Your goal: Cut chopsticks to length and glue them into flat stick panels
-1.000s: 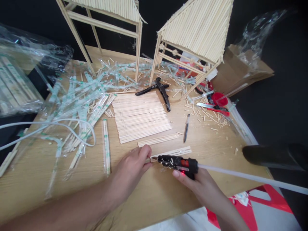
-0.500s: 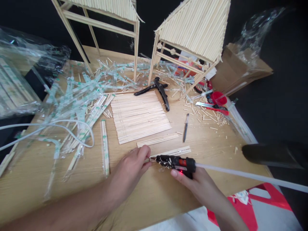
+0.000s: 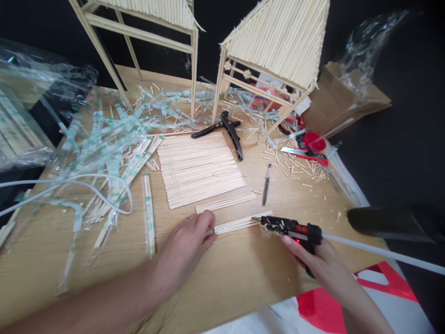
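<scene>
My left hand pinches the left end of a small group of pale sticks lying on the table. In my right hand is a black glue gun, its red light on and a long white glue stick coming out of its back. The nozzle is over the sticks, near their right end. Just beyond lies another short row of sticks. Farther back is a flat panel of sticks laid side by side. A pen rests to the right of that panel.
Black cutters lie at the panel's back edge. Torn wrappers and a white cable cover the left side. Two stick structures stand behind. A utility knife, a cardboard box and a dark cylinder are at right.
My right hand has moved to the right with the glue gun, carrying the nozzle from beside my left fingers to near the sticks' right end. My left hand has hardly moved.
</scene>
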`<state>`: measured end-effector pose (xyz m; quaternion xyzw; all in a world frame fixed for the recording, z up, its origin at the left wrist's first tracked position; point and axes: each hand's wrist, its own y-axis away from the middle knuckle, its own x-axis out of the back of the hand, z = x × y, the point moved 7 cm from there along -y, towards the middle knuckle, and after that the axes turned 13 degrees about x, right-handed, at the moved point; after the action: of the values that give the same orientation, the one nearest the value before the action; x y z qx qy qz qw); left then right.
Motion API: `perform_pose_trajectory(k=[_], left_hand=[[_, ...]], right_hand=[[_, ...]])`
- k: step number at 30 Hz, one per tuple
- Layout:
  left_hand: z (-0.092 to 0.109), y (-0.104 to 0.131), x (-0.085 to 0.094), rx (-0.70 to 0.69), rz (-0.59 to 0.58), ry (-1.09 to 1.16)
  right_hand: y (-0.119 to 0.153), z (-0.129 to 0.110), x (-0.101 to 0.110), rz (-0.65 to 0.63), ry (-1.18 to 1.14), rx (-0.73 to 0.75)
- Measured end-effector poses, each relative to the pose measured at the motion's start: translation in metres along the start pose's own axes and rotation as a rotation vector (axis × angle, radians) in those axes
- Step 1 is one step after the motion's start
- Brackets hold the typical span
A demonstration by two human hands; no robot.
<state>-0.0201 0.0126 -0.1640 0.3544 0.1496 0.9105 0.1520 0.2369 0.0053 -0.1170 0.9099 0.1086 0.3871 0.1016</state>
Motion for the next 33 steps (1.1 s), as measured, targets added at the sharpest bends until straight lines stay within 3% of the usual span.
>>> perform_pose_trajectory(k=[11, 22, 26, 33], left_hand=[[-0.001, 0.000, -0.002, -0.009, 0.013, -0.017], [0.000, 0.000, -0.002, 0.001, 0.019, -0.028], [0.002, 0.001, -0.001, 0.005, 0.016, -0.047], [0.004, 0.001, -0.001, -0.033, 0.039, -0.066]], right_hand=[[-0.001, -0.026, -0.032, -0.179, -0.077, 0.030], [0.002, -0.006, -0.010, -0.084, 0.040, 0.023], [0.002, -0.001, -0.002, 0.049, 0.026, 0.004], [0.007, 0.045, 0.023, 0.159, 0.015, -0.030]])
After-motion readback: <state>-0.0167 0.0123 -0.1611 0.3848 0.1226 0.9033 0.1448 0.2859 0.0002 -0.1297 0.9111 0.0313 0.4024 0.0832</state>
